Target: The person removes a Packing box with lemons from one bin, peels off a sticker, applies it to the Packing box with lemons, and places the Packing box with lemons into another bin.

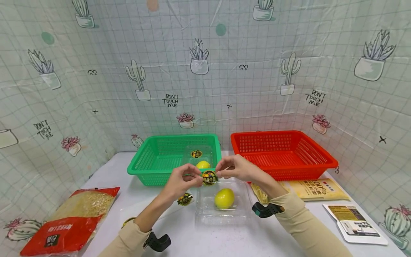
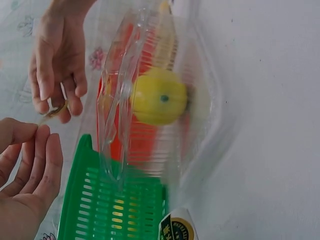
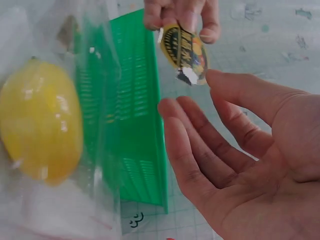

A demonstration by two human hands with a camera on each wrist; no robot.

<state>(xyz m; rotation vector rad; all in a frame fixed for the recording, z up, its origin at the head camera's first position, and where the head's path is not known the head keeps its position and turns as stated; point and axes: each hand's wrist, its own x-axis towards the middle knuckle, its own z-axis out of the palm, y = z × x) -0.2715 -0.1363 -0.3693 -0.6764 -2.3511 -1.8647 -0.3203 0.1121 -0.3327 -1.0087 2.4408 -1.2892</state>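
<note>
Between the fingertips of both hands is a round black-and-gold sticker (image 1: 209, 177) with fruit pictures on it. My left hand (image 1: 184, 181) pinches its left edge between thumb and forefinger, and my right hand (image 1: 236, 169) pinches the opposite edge. In the right wrist view, the sticker (image 3: 186, 55) is tilted, with a bright glare on its lower part. Just below the hands, a clear plastic box (image 1: 205, 216) stands on the table, holding a yellow lemon-like fruit (image 1: 224, 198). The fruit (image 2: 160, 96) also shows through the box's clear wall in the left wrist view.
Behind stand a green basket (image 1: 147, 175), with another clear box and yellow fruit inside, and a red basket (image 1: 284, 173). A sheet with stickers (image 1: 184, 199) lies left of the box. A red bag (image 1: 70, 221) is at left; a yellow packet (image 1: 316, 189) and white packet (image 1: 356, 225) at right.
</note>
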